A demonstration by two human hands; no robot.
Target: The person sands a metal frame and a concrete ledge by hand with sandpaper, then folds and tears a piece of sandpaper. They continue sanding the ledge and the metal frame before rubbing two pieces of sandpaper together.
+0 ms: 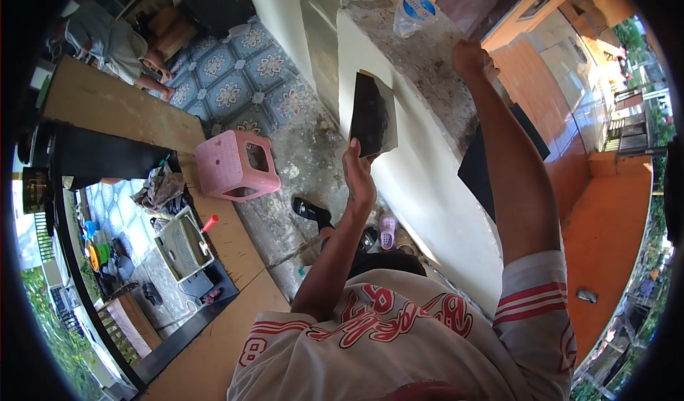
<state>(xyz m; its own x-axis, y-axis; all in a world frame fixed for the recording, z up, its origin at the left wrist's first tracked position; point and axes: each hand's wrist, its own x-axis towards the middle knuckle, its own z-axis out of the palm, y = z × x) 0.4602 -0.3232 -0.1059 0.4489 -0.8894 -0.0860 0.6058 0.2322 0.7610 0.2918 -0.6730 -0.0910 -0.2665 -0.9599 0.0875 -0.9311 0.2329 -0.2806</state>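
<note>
My left hand [360, 173] is closed on the lower end of a dark flat sheet [372, 116] with a pale, translucent edge, held upright before the white wall [420, 180]. Up and to the right, my right hand [474, 63] is closed over the rough ledge on the wall; what it holds, if anything, is too small to make out. A clear plastic cup [415, 13] with a blue label lies on the ledge, left of my right hand. Below my right forearm rests a black flat piece [491, 169], partly hidden by the arm.
A pink plastic stool [237, 164] stands on the concrete floor at the left. Purple clogs [387, 231] sit near my feet. Another person [107, 41] is at the upper left on patterned tiles. A grey tray [184, 243] with a red-handled tool is lower left.
</note>
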